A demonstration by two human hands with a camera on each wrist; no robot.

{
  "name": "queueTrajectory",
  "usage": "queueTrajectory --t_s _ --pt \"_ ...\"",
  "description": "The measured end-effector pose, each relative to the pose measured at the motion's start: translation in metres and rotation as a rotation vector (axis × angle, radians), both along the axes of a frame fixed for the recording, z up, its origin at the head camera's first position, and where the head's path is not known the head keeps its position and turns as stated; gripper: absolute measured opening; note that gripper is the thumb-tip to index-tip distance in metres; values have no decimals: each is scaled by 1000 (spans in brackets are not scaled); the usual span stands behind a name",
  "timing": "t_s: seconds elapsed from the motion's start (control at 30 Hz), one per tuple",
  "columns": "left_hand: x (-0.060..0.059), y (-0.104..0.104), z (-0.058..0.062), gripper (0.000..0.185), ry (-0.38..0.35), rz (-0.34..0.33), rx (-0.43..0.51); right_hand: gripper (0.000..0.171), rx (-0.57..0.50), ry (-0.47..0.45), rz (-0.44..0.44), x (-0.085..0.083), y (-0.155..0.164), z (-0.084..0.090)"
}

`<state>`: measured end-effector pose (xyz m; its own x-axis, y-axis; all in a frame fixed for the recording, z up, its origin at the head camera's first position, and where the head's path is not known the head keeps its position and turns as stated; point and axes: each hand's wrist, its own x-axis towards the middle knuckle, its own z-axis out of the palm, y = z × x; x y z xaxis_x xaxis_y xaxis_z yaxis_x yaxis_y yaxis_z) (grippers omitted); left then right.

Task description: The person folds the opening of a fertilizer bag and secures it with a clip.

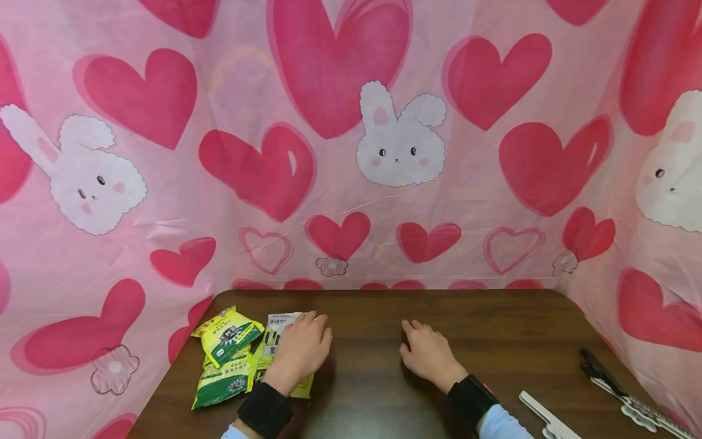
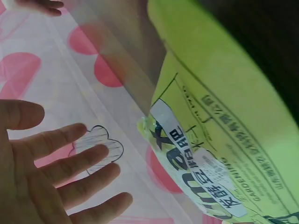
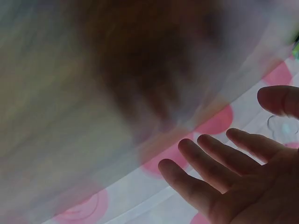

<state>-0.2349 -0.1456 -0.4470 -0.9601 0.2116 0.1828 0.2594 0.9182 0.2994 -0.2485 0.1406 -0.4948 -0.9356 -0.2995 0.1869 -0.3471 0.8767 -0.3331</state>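
My left hand (image 1: 304, 347) hovers over a yellow-green printed packet (image 1: 301, 388) on the left of the table, covering part of it. Its fingers are spread and relaxed, with nothing in them, as the left wrist view shows with the packet (image 2: 219, 121) beside the hand (image 2: 60, 172). Above the middle right of the brown table is my right hand (image 1: 430, 355), palm down and holding nothing. The right wrist view has that hand (image 3: 243, 177) with its fingers loosely extended. Left of the packet, a yellow and green bag (image 1: 227, 335) overlaps another such bag (image 1: 222, 381).
The dark brown table (image 1: 373, 378) backs onto a pink sheet (image 1: 329, 201) printed with hearts and rabbits. At the front right lies a white clip-like strip (image 1: 547, 416). Farther right are a black strip (image 1: 602, 371) and a white strip with a wavy edge (image 1: 638, 416).
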Motion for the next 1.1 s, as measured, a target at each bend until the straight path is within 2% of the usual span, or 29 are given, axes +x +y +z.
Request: queueTrajectory --t_s 0.1,0.27,0.53,0.73,1.0,1.1 --pt "4 -3 -1 39 -1 -16 -22 46 -6 -2 25 5 -8 -3" --pt "12 -7 -3 34 -45 -32 -66 44 -24 -49 69 13 -19 -8" --pt "22 -18 -8 32 -182 -42 -103 43 -18 -108 124 22 -29 -13" --pt "31 -27 -14 31 -193 -55 -127 40 6 -117 138 31 -35 -10" --pt "39 -35 -20 37 -243 -82 -130 40 -32 -248 167 43 -38 1" --pt "40 -38 -21 42 -249 -99 -122 38 -16 -272 175 47 -39 3"
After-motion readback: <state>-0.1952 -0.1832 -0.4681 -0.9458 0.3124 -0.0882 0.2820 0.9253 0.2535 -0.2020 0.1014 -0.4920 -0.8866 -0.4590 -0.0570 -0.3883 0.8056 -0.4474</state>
